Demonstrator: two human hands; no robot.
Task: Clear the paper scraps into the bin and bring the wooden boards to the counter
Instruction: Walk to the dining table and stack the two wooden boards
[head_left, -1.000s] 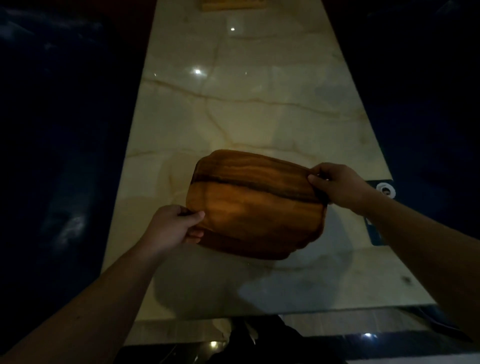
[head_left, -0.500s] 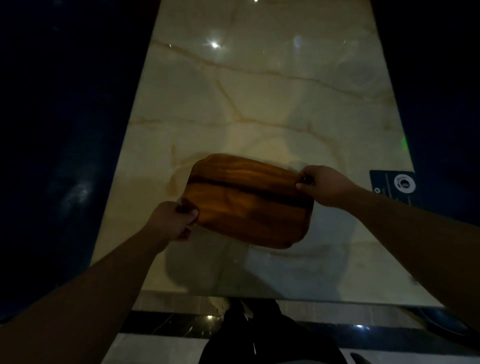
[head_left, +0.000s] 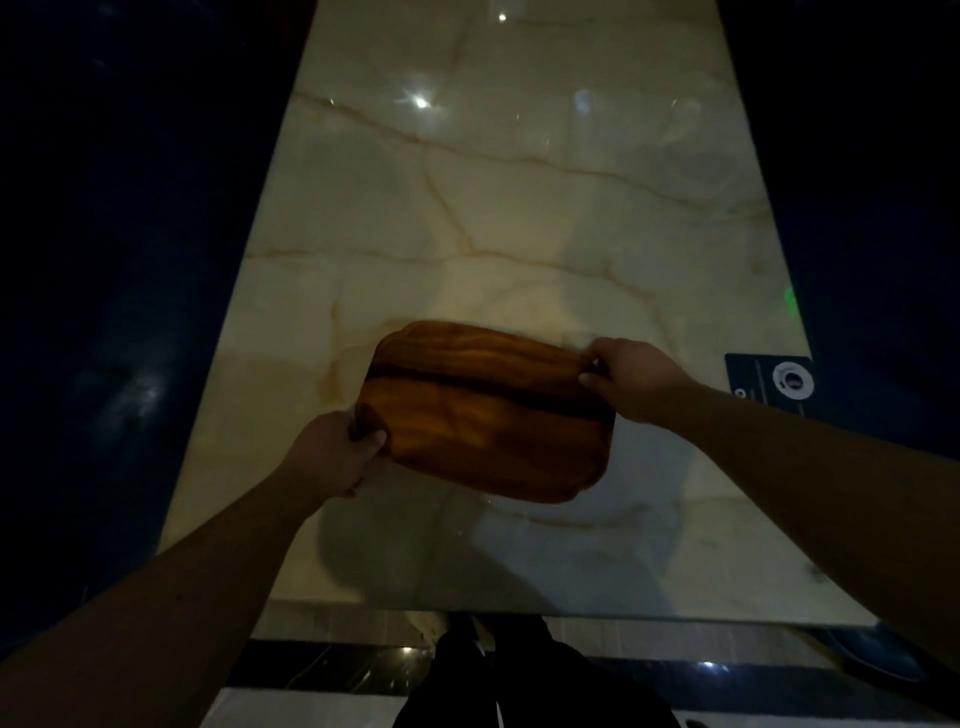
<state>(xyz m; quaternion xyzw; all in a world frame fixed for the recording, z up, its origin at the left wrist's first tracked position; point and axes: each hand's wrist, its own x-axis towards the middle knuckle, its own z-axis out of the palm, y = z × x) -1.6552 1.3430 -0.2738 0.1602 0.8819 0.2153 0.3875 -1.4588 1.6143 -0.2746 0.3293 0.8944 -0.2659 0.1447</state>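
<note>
Wooden board (head_left: 488, 415) pinched at both ends by our left hand (head_left: 332, 452) and right hand (head_left: 631, 382) fingers above the marble worktop (head_left: 519, 208); no scraps visible, delivery pending.

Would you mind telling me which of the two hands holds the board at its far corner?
The right hand, which pinches the board at its far right corner; the left hand grips the near left corner.

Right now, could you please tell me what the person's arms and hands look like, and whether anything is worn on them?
Both forearms are bare up to the edge of the picture, with no sleeves in view. The left hand and right hand wear no gloves. I can make out no watch, ring or bracelet, though the light is dim.
</note>
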